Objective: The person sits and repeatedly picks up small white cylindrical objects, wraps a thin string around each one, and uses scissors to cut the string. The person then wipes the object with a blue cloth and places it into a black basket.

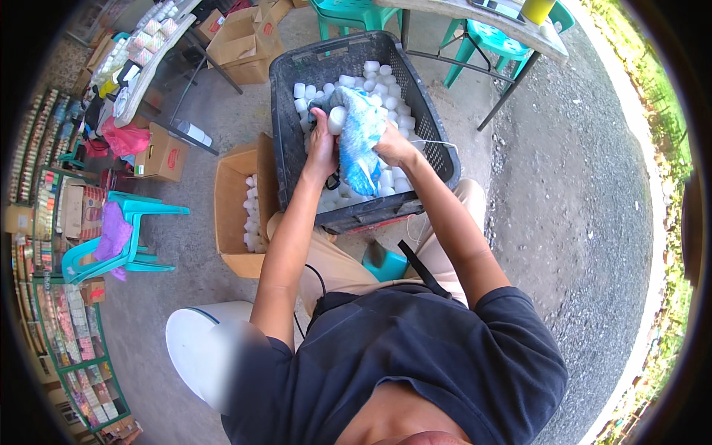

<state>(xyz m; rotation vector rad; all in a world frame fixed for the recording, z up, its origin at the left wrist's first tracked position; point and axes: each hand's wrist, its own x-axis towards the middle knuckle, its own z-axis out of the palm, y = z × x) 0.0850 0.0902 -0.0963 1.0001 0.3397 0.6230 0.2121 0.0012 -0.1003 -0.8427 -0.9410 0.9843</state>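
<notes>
Over the black plastic crate [434, 81], my left hand [320, 148] grips a small white cylindrical container [337, 121], its thumb up along the side. My right hand [395, 145] is closed on a blue and white cloth [360, 137], which drapes between both hands and hangs down over the near part of the crate. The cloth touches the container's right side. Many more white containers [404, 122] lie loose in the crate below. The fingertips of my right hand are partly hidden by the cloth.
Left of the crate stands an open cardboard box [230, 222] with white containers inside. A teal chair [137, 230] with a purple cloth and a white bucket [194, 348] are at the left. Tables [475, 26] stand at the back; shelves line the far left.
</notes>
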